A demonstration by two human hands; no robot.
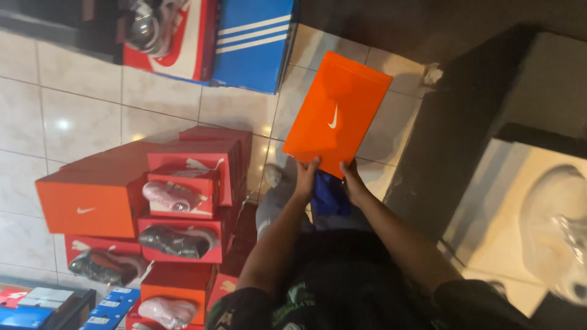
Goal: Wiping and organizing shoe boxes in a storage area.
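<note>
A stack of red shoeboxes (183,208) is sitting on the tiled floor (79,116), its lower boxes cut off. The left hand (306,177) and right hand (353,181) are gripping an orange shoebox lid (336,110) by its near edge, half hiding something blue (329,197) underneath.

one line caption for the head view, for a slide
Both hands, left and right, hold an orange shoebox above a tiled floor beside stacked shoeboxes.

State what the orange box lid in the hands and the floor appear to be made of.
Orange box lid: probably matte cardboard, flat with crisp folded edges, held by the left hand and right hand. Floor: likely glazed ceramic tile, with grout lines and glossy light reflections.
</note>
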